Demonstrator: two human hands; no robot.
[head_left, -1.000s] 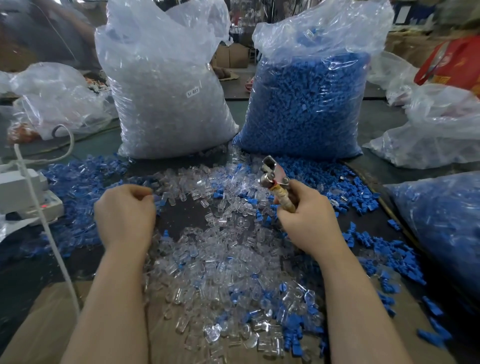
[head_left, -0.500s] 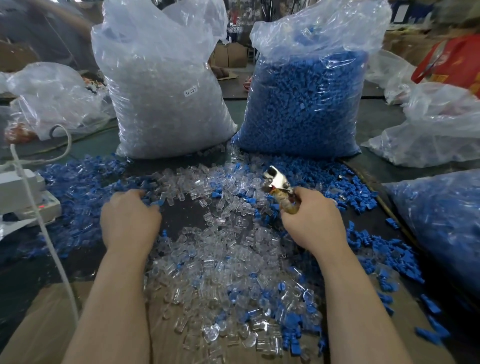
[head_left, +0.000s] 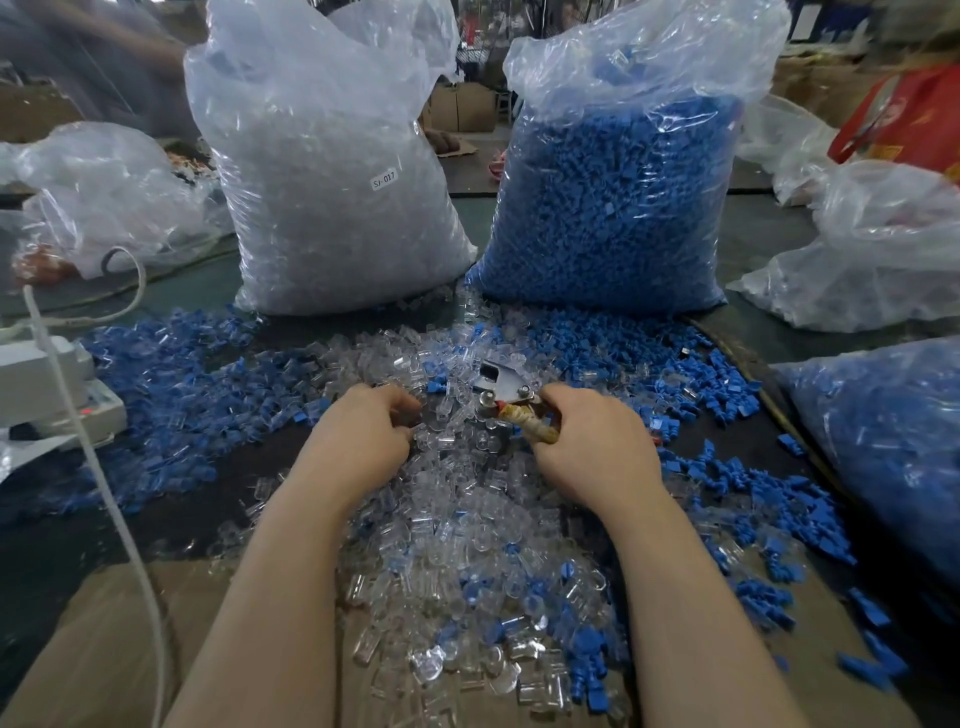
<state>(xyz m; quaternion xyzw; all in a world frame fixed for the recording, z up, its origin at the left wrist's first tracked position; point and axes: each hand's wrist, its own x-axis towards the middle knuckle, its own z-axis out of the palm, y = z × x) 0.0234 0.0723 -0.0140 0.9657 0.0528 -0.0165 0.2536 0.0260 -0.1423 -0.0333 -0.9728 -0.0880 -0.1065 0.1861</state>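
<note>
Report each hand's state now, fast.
Left hand: fingers curled among the clear plastic pieces; a grip cannot be told.
Right hand: grips the metal plier-like tool with a tan wrapped handle.

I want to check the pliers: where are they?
Head view, just right of centre: the right hand grips the pliers by the handle, their metal head over the clear pieces, in front of the blue bag.

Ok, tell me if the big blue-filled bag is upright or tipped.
Upright: the blue-filled bag stands on its base, its loose plastic top rising above the fill.
</note>
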